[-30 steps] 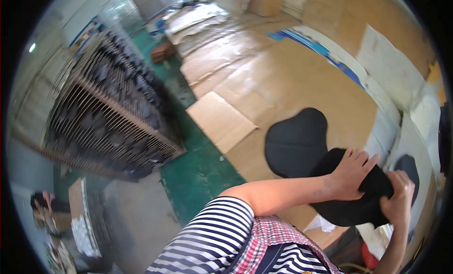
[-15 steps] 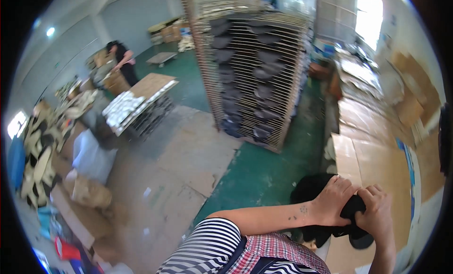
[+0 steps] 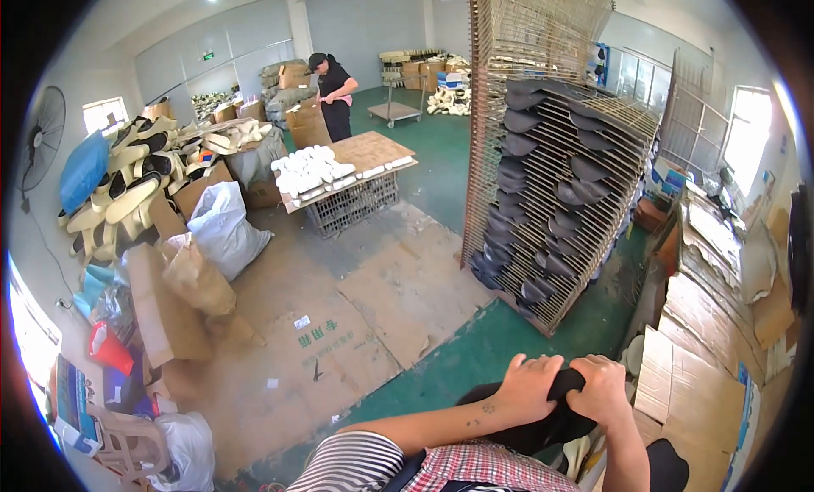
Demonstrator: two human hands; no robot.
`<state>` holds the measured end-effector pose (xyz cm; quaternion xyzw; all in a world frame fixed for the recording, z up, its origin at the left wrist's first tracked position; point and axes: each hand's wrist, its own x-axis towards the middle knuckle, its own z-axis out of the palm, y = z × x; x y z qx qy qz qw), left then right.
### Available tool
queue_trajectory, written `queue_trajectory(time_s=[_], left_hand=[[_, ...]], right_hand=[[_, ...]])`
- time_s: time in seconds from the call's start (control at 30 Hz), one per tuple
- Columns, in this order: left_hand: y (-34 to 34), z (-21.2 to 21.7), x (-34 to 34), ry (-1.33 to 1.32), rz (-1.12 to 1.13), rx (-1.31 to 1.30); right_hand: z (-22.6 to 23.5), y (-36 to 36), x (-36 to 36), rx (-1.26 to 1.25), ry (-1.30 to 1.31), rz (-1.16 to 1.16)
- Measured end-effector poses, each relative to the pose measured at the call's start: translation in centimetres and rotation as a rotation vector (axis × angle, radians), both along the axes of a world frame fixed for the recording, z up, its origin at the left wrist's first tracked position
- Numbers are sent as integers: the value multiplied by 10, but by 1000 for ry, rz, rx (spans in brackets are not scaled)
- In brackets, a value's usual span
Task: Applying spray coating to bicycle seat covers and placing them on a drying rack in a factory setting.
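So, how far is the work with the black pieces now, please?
Done: many black pieces already lie on the shelves of the wire rack. In hand: the left hand and right hand both grip one black piece in front of the body, away from the rack. Left: this piece is not yet on a shelf, and the rack's upper shelves look unfilled.

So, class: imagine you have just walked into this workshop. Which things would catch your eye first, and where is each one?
First comes the tall wire rack right of centre, its slanted shelves loaded with dark flat pieces. At the bottom edge the left hand and right hand both grip a folded black piece. Further off, a low table carries rows of white pieces, with another person standing behind it.
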<state>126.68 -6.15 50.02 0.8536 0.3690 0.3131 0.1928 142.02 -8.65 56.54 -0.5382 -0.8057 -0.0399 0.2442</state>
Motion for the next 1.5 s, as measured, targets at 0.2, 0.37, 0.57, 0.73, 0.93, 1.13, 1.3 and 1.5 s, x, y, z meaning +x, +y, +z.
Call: queue_trajectory(time_s=[0.2, 0.37, 0.57, 0.73, 0.93, 1.13, 1.3, 1.5], left_hand=[[8, -49, -8, 56, 205, -89], [17, -87, -6, -14, 244, -99], [22, -102, -9, -106, 156, -84], [25, -130, -30, -278, 3, -91], [36, -142, -34, -371, -127, -439], [52, -139, -3, -283, -339, -491], [54, -86, 43, -155, -536, -599], [8, -39, 180, -2, -1097, -759]], right_hand=[[-9, 15, -2, -55, -26, -66], [-12, 13, 5, -42, -71, -119], [0, 8, 21, -49, -44, -244], [3, -5, 25, -78, -11, -298], [-13, -27, 20, -93, 36, -349], [-27, -71, 51, -177, 107, -585], [9, -119, 79, -195, 113, -756], [48, -219, 160, -216, 90, -985]])
